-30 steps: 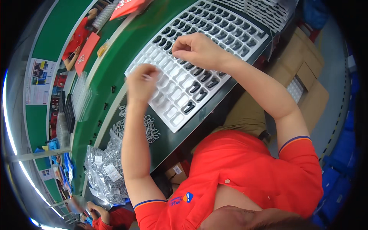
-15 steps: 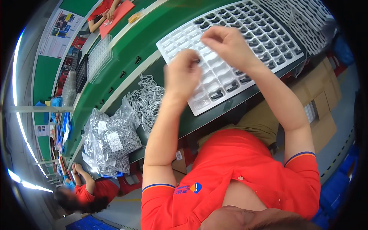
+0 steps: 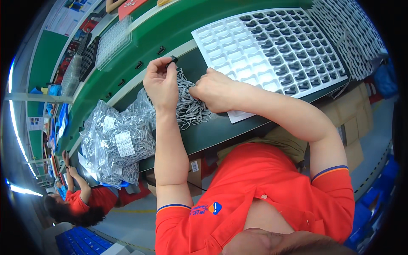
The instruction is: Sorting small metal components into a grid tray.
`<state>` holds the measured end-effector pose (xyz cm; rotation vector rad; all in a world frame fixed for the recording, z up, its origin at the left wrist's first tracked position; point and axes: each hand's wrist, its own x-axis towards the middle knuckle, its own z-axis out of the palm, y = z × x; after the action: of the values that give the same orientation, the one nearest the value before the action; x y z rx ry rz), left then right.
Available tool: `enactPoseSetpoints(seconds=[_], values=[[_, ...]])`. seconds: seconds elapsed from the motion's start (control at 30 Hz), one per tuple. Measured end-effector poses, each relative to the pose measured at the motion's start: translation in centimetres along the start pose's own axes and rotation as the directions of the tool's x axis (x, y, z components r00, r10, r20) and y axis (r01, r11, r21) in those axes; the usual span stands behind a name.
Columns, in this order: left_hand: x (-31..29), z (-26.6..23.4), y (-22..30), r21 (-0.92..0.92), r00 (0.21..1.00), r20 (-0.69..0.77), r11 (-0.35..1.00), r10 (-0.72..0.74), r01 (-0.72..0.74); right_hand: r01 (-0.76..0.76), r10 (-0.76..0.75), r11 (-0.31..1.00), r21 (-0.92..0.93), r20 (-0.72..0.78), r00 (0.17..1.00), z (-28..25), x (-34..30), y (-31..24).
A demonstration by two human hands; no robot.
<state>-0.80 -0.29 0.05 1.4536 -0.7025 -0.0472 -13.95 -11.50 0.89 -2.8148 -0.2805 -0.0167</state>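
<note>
My left hand (image 3: 162, 83) pinches a small black part (image 3: 171, 60) between thumb and fingertips, over the bench beside the green conveyor. My right hand (image 3: 217, 90) is in a heap of small silvery metal pieces (image 3: 191, 111), shaped like narrow loops. Its fingers are closed and point down into the heap; what they grip, if anything, is hidden. To the right lies a white moulded tray (image 3: 231, 59). Black parts (image 3: 280, 41) fill the pockets across its right portion, while the left pockets hold none.
Clear plastic bags (image 3: 117, 140) of metal pieces stand left of the heap. Several black parts (image 3: 139, 65) ride on the green conveyor (image 3: 178, 36). Stacked white trays (image 3: 350, 38) stand at far right, above a cardboard box (image 3: 350, 117). A co-worker (image 3: 87, 199) sits at lower left.
Both hands have moved left, off the white tray. The left hand now holds a black part up near the conveyor; the right hand has come down into the metal heap.
</note>
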Motion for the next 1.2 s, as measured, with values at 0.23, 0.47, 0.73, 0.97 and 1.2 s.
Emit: enactPoseSetpoints(seconds=[0.23, 0.47, 0.73, 0.97, 1.2], values=[[-0.3, 0.1, 0.4, -0.018, 0.998, 0.04, 0.999, -0.05, 0.05, 0.087, 0.02, 0.946, 0.313, -0.321, 0.947, -0.1, -0.7, 2.0], [-1.0, 0.8, 0.6, -0.081, 0.981, 0.147, 0.987, -0.128, 0.141, 0.025, 0.304, 0.718, 0.696, -0.346, 0.888, -2.4, -1.5, 2.7], [-1.7, 2.1, 1.3, -0.229, 0.932, 0.264, 0.922, -0.249, 0.312, 0.142, 0.204, 0.88, 0.453, -0.631, 0.749, -1.8, -1.8, 4.7], [-2.0, 2.3, 1.6, -0.241, 0.918, 0.297, 0.909, -0.265, 0.34, 0.066, 0.478, 0.632, 0.772, -0.456, 0.751, -1.4, -1.5, 4.2], [-2.1, 2.3, 1.5, -0.207, 0.917, 0.295, 0.919, -0.27, 0.337, 0.077, 0.463, 0.612, 0.787, -0.436, 0.772, -0.6, -0.8, 4.6]])
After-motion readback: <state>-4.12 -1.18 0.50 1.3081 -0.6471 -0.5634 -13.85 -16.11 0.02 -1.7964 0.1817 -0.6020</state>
